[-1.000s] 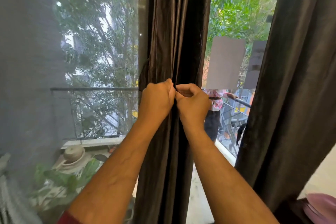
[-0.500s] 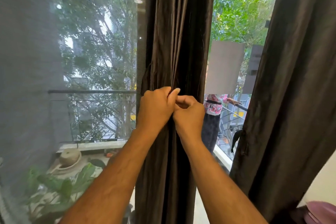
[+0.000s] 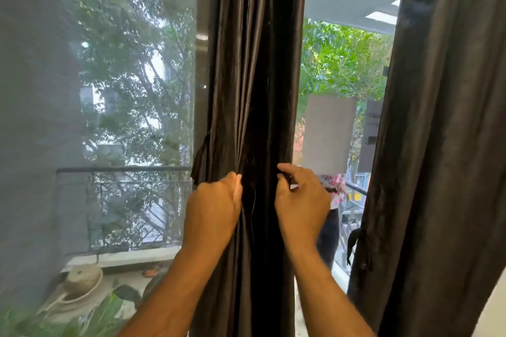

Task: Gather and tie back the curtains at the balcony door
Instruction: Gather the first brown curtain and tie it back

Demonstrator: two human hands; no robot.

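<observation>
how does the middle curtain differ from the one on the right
The middle curtain is bunched into a narrow column of tight folds; the right curtain hangs wider and looser. Both hands, left hand and right hand, grip the middle curtain; nothing touches the right curtain. Both are dark brown fabric, each with a tie strap dangling at its edge.

The gathered curtain [image 3: 254, 90] is hanging between my left hand [image 3: 212, 206] and my right hand [image 3: 301, 204]. Another curtain [image 3: 443, 145] is hanging at the right. The balcony railing [image 3: 123, 169] is standing behind.
</observation>
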